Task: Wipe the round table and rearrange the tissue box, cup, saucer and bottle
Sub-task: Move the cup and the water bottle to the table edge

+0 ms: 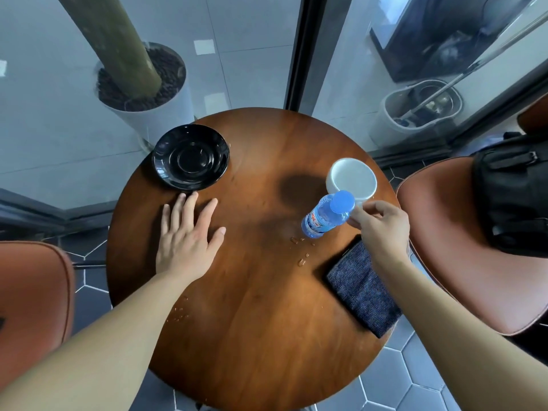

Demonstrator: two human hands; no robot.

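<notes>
The round wooden table (255, 321) fills the middle of the view. A black saucer (190, 157) lies at its far left. A white cup (351, 178) stands at the far right. Just in front of the cup a small clear water bottle (324, 216) with a blue cap stands on the table. My right hand (382, 229) pinches the bottle near its neck. A folded dark blue cloth (363, 287) lies at the right edge, partly under my right forearm. My left hand (188, 238) rests flat on the table, fingers spread, just in front of the saucer. No tissue box is in view.
Water drops (302, 253) lie near the bottle's base and more by my left forearm (179, 314). Orange-brown chairs stand at the left (32, 298) and right (462, 241); a black bag (513, 197) sits on the right one. A white planter (145, 93) and a mop bucket (415, 114) stand beyond the table.
</notes>
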